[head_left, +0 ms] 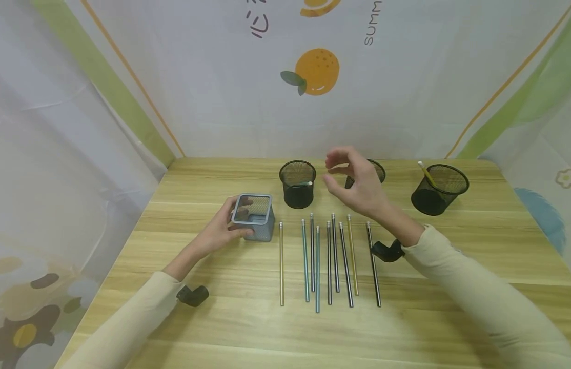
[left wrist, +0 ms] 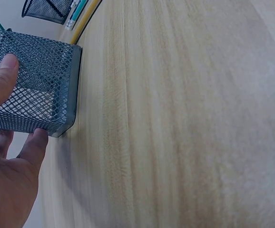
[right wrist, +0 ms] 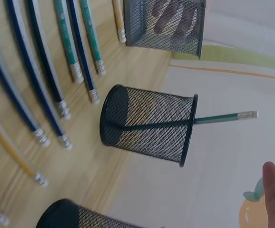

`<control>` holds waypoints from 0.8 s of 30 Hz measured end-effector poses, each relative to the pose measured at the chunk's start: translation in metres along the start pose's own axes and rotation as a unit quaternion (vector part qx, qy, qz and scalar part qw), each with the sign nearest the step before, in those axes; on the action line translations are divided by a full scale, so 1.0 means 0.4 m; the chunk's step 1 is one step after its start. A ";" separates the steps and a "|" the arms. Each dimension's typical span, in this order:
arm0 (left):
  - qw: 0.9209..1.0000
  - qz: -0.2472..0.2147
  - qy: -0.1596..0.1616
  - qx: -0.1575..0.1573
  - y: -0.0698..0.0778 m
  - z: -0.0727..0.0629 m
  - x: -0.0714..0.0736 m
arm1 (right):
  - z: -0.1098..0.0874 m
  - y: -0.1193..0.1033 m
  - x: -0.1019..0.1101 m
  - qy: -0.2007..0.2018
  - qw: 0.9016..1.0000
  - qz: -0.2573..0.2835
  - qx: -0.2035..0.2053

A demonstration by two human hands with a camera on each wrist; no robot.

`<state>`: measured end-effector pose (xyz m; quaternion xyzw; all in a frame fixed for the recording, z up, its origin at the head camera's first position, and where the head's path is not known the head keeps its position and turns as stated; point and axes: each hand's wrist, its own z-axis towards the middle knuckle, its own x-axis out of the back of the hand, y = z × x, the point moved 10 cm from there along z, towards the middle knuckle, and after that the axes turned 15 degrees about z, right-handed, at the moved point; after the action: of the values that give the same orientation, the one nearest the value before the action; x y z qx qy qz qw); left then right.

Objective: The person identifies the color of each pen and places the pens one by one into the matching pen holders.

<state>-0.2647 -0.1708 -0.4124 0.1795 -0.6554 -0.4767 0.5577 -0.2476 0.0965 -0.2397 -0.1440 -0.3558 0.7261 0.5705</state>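
My left hand (head_left: 217,231) grips a grey square mesh pencil holder (head_left: 263,229) that stands upright on the table. In the left wrist view the thumb lies on one side of this holder and the fingers on another. Above the table hovers my right hand (head_left: 361,185), fingers loosely bent and nothing held. Behind it a round black mesh cup (head_left: 376,170) is partly hidden. Another round black cup (head_left: 298,198), left of that hand, has a green pencil (right wrist: 218,118) leaning in it. Several pencils (head_left: 329,266) in yellow, green and dark colours lie in a loose row, eraser ends toward the back.
At the right stands a further round black mesh cup (head_left: 430,201) with a yellow pencil (head_left: 427,175) in it. A white curtain (head_left: 221,102) printed with oranges hangs behind the wooden table (head_left: 211,318).
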 end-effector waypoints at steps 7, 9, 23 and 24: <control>1.000 -0.005 -0.004 -0.003 0.002 0.001 0.000 | -0.029 0.004 0.033 0.002 0.999 -0.033 -0.006; 1.000 -0.005 -0.003 -0.003 0.000 0.001 0.000 | -0.041 0.010 0.043 0.000 0.999 -0.036 -0.009; 1.000 0.000 0.006 -0.006 -0.008 0.001 0.001 | -0.123 0.070 0.075 -0.050 0.996 -0.073 -0.014; 1.000 0.000 0.006 -0.006 -0.008 0.001 0.001 | -0.124 0.060 0.070 -0.052 0.996 -0.073 -0.020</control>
<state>-0.2664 -0.1725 -0.4149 0.1791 -0.6490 -0.4798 0.5626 -0.2430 0.1376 -0.2856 -0.0910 -0.4089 0.6816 0.6000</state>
